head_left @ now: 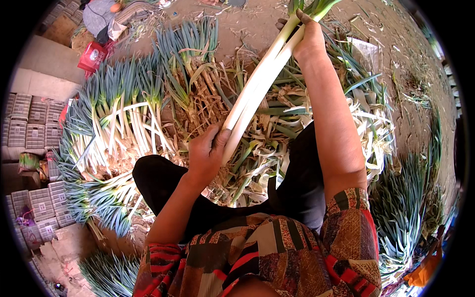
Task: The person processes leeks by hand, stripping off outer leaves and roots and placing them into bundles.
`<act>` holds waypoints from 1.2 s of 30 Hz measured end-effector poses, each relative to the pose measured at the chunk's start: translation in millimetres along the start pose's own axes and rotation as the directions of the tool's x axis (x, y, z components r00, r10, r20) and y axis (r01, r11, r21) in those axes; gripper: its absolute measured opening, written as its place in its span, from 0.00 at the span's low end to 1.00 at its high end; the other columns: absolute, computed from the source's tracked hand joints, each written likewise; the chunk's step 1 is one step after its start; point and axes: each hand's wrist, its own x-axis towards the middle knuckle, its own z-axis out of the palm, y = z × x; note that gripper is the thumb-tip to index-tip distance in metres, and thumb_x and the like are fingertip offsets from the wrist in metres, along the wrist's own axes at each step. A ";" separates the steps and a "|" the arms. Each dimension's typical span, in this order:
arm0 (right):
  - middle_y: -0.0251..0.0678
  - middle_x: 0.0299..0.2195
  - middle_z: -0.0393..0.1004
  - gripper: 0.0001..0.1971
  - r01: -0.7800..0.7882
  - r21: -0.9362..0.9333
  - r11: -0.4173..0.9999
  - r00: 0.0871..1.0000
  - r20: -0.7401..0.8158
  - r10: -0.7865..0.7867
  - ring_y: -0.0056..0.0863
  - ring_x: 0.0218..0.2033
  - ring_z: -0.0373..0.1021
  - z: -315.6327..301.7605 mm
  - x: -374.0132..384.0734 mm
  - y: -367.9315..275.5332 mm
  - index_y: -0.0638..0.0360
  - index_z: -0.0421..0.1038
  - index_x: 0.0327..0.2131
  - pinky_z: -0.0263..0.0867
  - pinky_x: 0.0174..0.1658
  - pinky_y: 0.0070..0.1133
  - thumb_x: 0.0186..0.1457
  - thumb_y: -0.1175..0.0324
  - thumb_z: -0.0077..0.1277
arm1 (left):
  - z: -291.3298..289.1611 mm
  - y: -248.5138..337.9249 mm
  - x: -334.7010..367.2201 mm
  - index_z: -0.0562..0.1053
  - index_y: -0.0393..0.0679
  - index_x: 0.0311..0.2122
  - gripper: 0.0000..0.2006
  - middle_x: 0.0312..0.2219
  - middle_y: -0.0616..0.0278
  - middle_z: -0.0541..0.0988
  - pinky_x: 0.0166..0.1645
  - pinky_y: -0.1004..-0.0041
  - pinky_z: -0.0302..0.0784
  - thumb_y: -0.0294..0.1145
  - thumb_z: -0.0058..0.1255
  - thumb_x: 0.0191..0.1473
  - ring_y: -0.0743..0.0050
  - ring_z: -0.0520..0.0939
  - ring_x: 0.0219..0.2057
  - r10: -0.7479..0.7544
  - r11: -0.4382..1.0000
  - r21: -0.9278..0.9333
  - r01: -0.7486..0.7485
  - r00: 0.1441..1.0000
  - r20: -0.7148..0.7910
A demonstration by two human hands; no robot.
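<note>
Two long green onions with thick white stalks lie side by side, slanting up and to the right in front of me. My left hand is closed round their lower white ends, the thumb on top. Near the green tops, my right hand grips the same stalks. The leaves run out of the picture at the upper edge. Below the stalks, between my knees, is a heap of peeled-off leaves and skins. A bundle of untrimmed green onions with brown, dirty roots lies just beyond my left hand.
A large pile of white-stalked green onions spreads to my left. More green onions lie at the right. Stacked grey bricks line the left side. A red bag lies at the upper left, and an orange cloth at the lower right.
</note>
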 end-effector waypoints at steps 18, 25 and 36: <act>0.51 0.31 0.71 0.14 -0.042 -0.043 0.998 0.999 0.003 0.042 0.41 0.31 0.71 -3.1 5.4 5.4 0.67 0.59 0.43 0.67 0.37 0.34 0.55 0.69 0.40 | 3.9 -1.8 0.8 0.71 0.37 0.29 0.16 0.17 0.69 0.68 0.24 0.78 0.62 0.41 0.43 0.56 0.85 0.65 0.20 -0.198 0.930 -0.303 0.207 0.978 0.060; 0.50 0.30 0.72 0.13 -0.089 -0.089 0.992 0.996 -0.014 0.088 0.40 0.29 0.71 -1.2 5.5 4.4 0.68 0.62 0.41 0.67 0.37 0.33 0.55 0.70 0.39 | -2.7 -6.4 6.2 0.70 0.36 0.30 0.16 0.19 0.69 0.67 0.27 0.79 0.61 0.41 0.43 0.57 0.85 0.64 0.22 -0.205 0.899 -0.346 0.269 0.956 0.210; 0.49 0.29 0.73 0.11 -0.053 -0.114 0.992 0.998 -0.023 0.051 0.37 0.28 0.71 -5.8 10.0 10.4 0.68 0.64 0.40 0.68 0.33 0.30 0.52 0.74 0.42 | -10.4 19.9 5.3 0.70 0.35 0.37 0.20 0.27 0.62 0.73 0.36 0.78 0.66 0.44 0.54 0.48 0.79 0.71 0.30 -0.317 0.715 -0.482 0.507 0.849 0.423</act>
